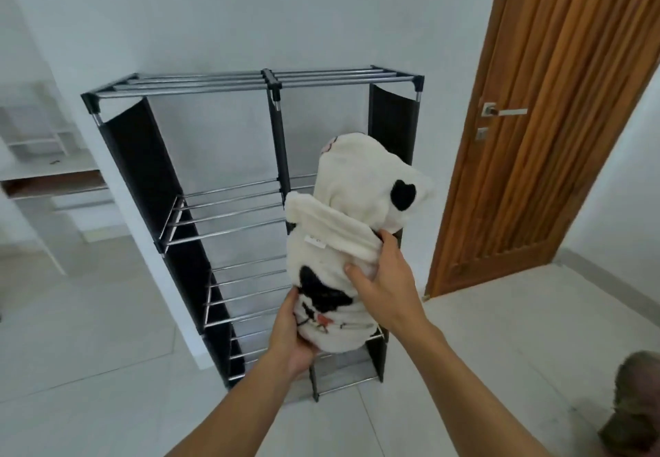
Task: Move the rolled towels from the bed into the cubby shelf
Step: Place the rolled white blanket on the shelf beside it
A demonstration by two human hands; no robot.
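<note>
While clasped by both grips: rolled towel (351, 242), upright before cubby shelf (228, 185).

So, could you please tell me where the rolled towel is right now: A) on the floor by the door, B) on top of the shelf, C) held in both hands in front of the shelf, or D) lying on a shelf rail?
C: the left hand cups the lower end of the towel and the right hand grips its side, in front of the shelf.
</note>
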